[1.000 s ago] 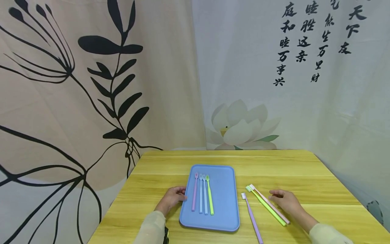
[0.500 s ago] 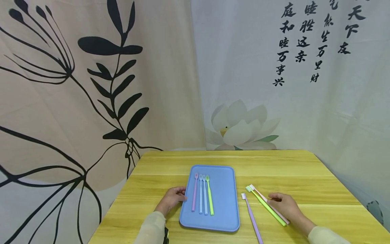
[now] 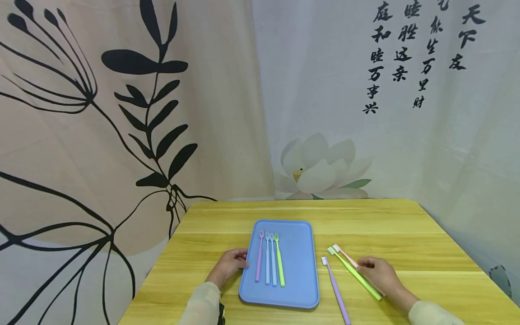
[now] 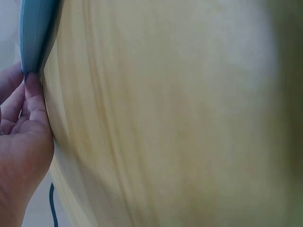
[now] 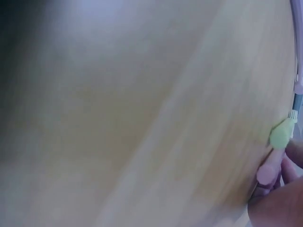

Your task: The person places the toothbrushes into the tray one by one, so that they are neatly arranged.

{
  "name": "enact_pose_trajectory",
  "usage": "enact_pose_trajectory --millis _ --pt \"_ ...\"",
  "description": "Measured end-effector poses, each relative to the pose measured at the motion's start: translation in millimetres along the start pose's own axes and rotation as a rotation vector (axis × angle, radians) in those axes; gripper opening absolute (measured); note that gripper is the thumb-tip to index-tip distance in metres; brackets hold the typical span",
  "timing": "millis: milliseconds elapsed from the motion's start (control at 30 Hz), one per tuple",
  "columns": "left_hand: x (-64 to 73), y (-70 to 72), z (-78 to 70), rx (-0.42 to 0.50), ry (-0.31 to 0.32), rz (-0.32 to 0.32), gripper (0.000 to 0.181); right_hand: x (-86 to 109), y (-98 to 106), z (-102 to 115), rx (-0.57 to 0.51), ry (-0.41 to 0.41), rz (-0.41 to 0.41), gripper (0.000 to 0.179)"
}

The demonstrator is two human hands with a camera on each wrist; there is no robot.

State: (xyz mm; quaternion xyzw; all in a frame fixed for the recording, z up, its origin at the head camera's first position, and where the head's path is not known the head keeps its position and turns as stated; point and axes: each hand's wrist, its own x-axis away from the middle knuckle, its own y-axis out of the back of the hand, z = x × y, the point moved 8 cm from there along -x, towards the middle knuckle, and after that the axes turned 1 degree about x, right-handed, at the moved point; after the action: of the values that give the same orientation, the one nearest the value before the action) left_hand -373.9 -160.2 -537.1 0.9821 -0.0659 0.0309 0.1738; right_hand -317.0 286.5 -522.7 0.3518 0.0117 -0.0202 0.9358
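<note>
At the left edge of the blue tray [image 3: 298,264], my left hand [image 3: 229,266] pinches the rim; the left wrist view shows thumb and finger at the tray's edge [image 4: 38,35]. My right hand [image 3: 379,274] pinches a pink toothbrush [image 3: 348,258] by its handle and covers much of it. Close along its left side lies a green toothbrush [image 3: 357,276]. The right wrist view shows the pink handle end [image 5: 268,172] between the fingers, beside the green one [image 5: 280,135]. Further left, a purple toothbrush [image 3: 336,291] lies on the table.
On the tray's left half, a purple toothbrush [image 3: 259,262], two blue toothbrushes [image 3: 267,264] and a green toothbrush [image 3: 280,266] lie side by side, heads away from me. The wooden table [image 3: 365,216] ends at a printed curtain [image 3: 227,113] behind.
My right hand has moved slightly left and down onto the pink toothbrush and taken hold of it; its handle end has shifted toward the green one. The left hand and tray have stayed put.
</note>
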Motion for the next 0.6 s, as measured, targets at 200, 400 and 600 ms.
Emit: enact_pose_trajectory --millis 200,400,600 --pt "0.4 0.4 -1.3 0.004 -0.003 0.003 0.047 0.7 0.5 1.8 0.015 0.001 -0.011 0.028" --pt "1.5 0.2 -1.5 0.006 -0.005 0.009 0.047 -1.0 0.3 1.5 0.025 -0.003 -0.013 0.028" --pt "1.0 0.4 -1.5 -0.008 0.001 -0.001 0.046 -3.0 0.5 -0.9 0.013 -0.038 -0.032 0.024"
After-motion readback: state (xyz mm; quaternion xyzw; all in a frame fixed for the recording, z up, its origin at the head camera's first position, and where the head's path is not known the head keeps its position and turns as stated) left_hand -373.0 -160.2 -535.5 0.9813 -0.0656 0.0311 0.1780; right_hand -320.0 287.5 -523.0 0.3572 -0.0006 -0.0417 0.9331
